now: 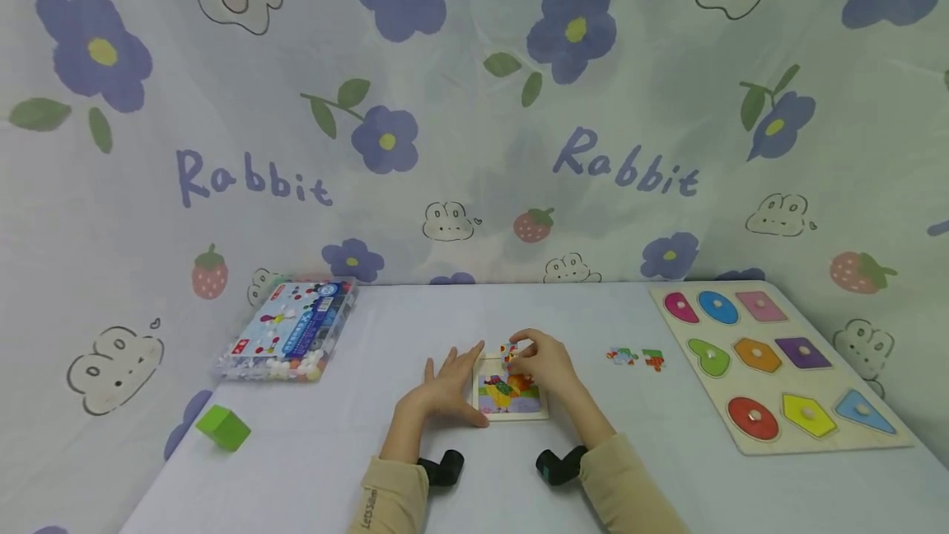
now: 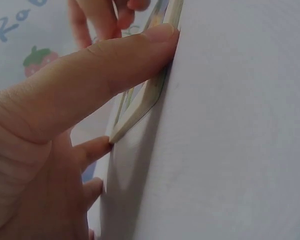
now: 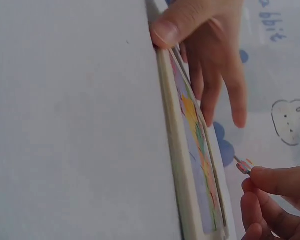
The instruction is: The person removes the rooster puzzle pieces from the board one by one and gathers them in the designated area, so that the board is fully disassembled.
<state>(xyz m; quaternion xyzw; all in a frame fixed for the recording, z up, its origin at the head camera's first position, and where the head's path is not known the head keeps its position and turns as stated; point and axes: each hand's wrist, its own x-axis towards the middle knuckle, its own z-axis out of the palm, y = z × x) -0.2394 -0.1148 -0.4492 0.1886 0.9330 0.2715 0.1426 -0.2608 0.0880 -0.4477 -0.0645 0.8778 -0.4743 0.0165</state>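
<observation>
Head view: we see the puzzle frame (image 1: 511, 417) lying flat on the white tabletop (image 1: 497, 311), its near edge facing the person. The left hand (image 1: 447, 392) is spread along the frame's left side, with the thumb at the near left corner. The right hand (image 1: 547, 363) pinches a puzzle piece (image 1: 507, 350) at the frame's far edge. A stretch of tabletop separates the frame from two loose pieces (image 1: 622, 356) on the right; these lie just short of the shape board (image 1: 778, 381). On the left, we note a wider stretch between the left hand and both the plastic box (image 1: 289, 328) and the green block (image 1: 224, 428), which sits near the table's left edge.

Left wrist view: we observe the left thumb lying across the frame's rim, and a fingertip meeting one corner. The right hand is cropped here; we cannot tell its grip from this angle.

Right wrist view: we find the puzzle piece between the right thumb and fingertips, with a gap separating it from the frame's rim. The left thumb rests on the opposite rim.
</observation>
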